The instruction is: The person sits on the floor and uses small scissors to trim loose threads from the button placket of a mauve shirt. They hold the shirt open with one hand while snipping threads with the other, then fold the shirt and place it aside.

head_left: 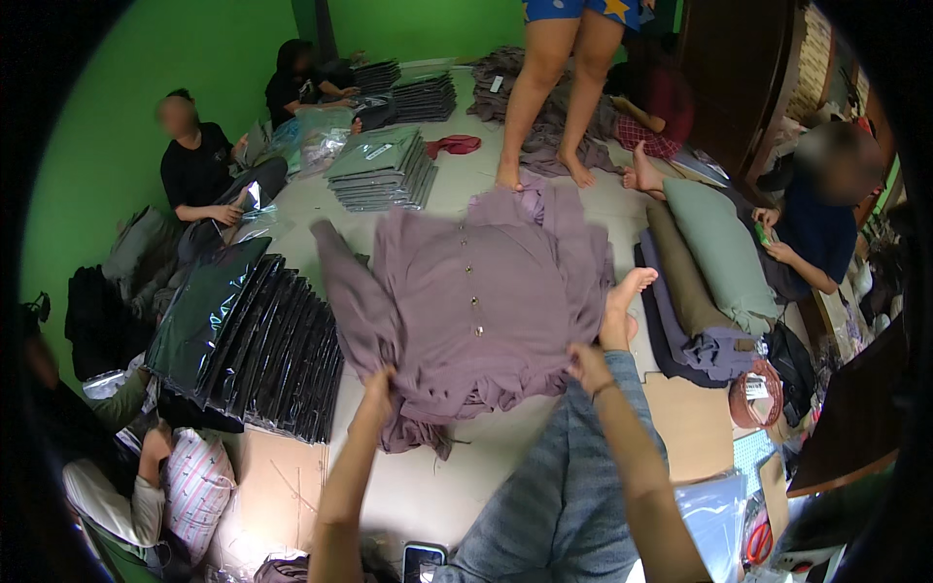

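A mauve long-sleeved blouse [520,277] is spread out in front of me, with a row of shiny buttons down its middle. Its lower edge is bunched toward me. My left hand [380,382] is closed on the blouse's edge at the near left, beside a sleeve. At the near right, my right hand [587,369] pinches the other side of the same edge. Between my hands the cloth hangs in loose folds. More mauve cloth [525,204] lies beyond it, by the feet of a standing person.
Plastic-wrapped dark garments [277,355] stand in a leaning row at left. A stack of grey-green packed garments [379,170] is farther back. Fabric rolls [705,253] lie at right, above red-handled scissors [759,544]. A phone [424,559] lies near me. Several people sit around.
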Demonstrator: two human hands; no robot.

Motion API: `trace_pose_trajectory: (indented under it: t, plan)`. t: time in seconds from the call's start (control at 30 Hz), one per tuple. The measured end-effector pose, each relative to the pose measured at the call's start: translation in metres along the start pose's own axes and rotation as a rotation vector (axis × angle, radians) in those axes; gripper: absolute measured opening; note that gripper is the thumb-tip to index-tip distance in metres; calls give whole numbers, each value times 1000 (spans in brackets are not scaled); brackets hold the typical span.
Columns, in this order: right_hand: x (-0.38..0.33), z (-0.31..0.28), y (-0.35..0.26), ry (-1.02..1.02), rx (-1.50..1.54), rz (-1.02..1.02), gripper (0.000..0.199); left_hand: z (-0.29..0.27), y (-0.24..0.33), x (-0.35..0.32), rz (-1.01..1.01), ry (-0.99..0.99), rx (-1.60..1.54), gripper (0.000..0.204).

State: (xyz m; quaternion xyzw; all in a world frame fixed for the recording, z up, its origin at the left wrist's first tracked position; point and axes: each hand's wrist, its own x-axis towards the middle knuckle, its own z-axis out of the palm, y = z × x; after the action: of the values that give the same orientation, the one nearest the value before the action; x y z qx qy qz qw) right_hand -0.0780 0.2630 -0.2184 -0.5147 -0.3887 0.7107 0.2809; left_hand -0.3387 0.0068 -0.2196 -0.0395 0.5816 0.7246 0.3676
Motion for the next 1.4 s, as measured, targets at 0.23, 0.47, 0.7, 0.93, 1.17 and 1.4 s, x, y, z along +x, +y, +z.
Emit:
trace_pose_trajectory:
  t: [0.23, 0.47, 0.7, 0.93, 1.17, 1.4]
  plan:
    - [7, -19, 27, -47, 380, 203, 59, 5, -68, -13, -193, 157, -130, 99]
    - [22, 27, 21, -44, -201, -48, 82, 25, -72, -5, -74, 186, -20, 91]
    - [16, 12, 50, 148, -727, -409, 79, 12, -107, 30, 336, 417, 164, 79]
    - [-37, -22, 49, 181, -987, -498, 81, -4, -122, -21, 233, 490, 490, 63]
    - [-62, -61, 44, 192, -1072, -536, 81, -24, -122, -83, 219, 352, 438, 58]
    - [-150, -84, 5, -147, -802, -254, 59, -115, -115, -176, 602, 881, 1234, 81]
